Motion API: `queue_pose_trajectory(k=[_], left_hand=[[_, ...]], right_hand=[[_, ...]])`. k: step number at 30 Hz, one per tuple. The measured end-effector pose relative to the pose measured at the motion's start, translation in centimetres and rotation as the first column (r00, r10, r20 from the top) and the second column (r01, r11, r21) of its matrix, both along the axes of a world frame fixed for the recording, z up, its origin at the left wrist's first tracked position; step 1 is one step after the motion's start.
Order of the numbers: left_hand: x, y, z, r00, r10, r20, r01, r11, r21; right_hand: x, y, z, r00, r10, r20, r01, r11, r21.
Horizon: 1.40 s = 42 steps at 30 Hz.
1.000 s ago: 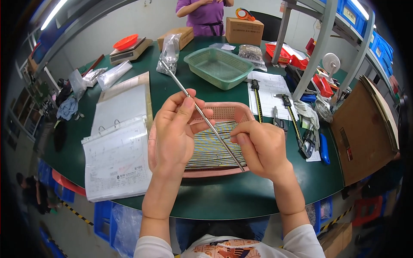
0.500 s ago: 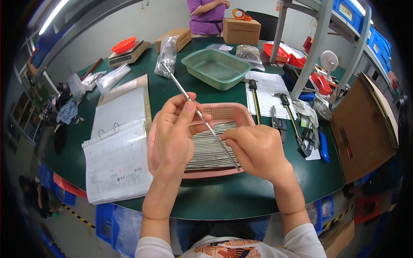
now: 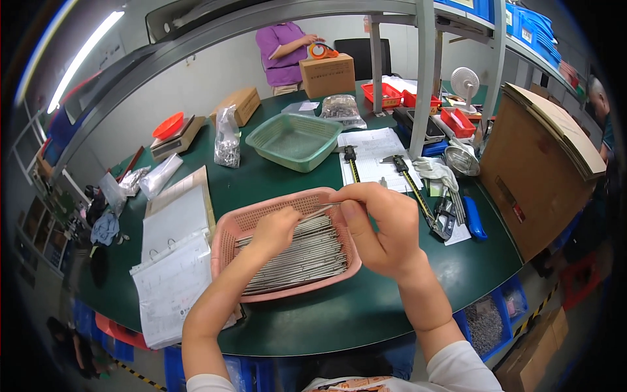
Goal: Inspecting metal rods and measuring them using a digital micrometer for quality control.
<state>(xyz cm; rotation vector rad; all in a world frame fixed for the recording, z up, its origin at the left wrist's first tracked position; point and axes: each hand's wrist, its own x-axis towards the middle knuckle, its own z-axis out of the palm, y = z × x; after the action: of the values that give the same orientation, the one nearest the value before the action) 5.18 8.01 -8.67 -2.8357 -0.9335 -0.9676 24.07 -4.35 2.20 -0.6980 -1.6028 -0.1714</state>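
1. The head view looks from the left of two fisheye cameras worn on the person's head, upright and unmirrored.
2. It faces down and forward across the green worktable (image 3: 300, 326) to the white wall (image 3: 209, 78) behind.
3. The forearms rise from the lower edge; the right hand (image 3: 385, 225) looms larger than the left hand (image 3: 277, 230).
4. The pink plastic basket (image 3: 225, 245) lies near mid-picture, closer than the green plastic basket (image 3: 297, 159).
5. Straight edges, like the grey shelf beam (image 3: 261, 21), bow toward the dark rim.

Brown rectangular cardboard box (image 3: 328, 80): dark printed line. White paper binder pages (image 3: 171, 295): faint small print. None clearly legible.
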Motion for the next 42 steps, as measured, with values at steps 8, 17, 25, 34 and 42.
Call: queue_pose_trajectory(k=[8,17,25,34,42], left_hand=[[-0.8,-0.4,-0.9,0.937,0.165,-0.309,-0.156,0.986,0.054],[-1.0,-3.2,1.0,0.906,-0.053,-0.419,-0.017,0.987,-0.162],[-0.5,-1.8,-0.9,0.916,-0.010,-0.400,-0.026,0.996,-0.084],[-1.4,-1.0,-0.5,0.926,0.102,-0.363,-0.128,0.991,-0.048],[-1.9,-1.9,-0.2,0.921,0.014,-0.390,-0.105,0.971,-0.214]], right_hand=[[0.1,-0.8,0.4,0.999,0.029,-0.037,-0.030,0.999,-0.023],[-0.4,-0.5,0.3,0.999,0.001,0.034,-0.001,1.000,0.003],[-1.2,0.3,-0.4,0.996,0.044,0.079,-0.047,0.998,0.033],[-1.1,-0.4,0.0,0.996,0.000,0.087,0.003,1.000,-0.024],[-0.4,0.0,-0.1,0.995,0.000,0.097,0.004,0.999,-0.043]])
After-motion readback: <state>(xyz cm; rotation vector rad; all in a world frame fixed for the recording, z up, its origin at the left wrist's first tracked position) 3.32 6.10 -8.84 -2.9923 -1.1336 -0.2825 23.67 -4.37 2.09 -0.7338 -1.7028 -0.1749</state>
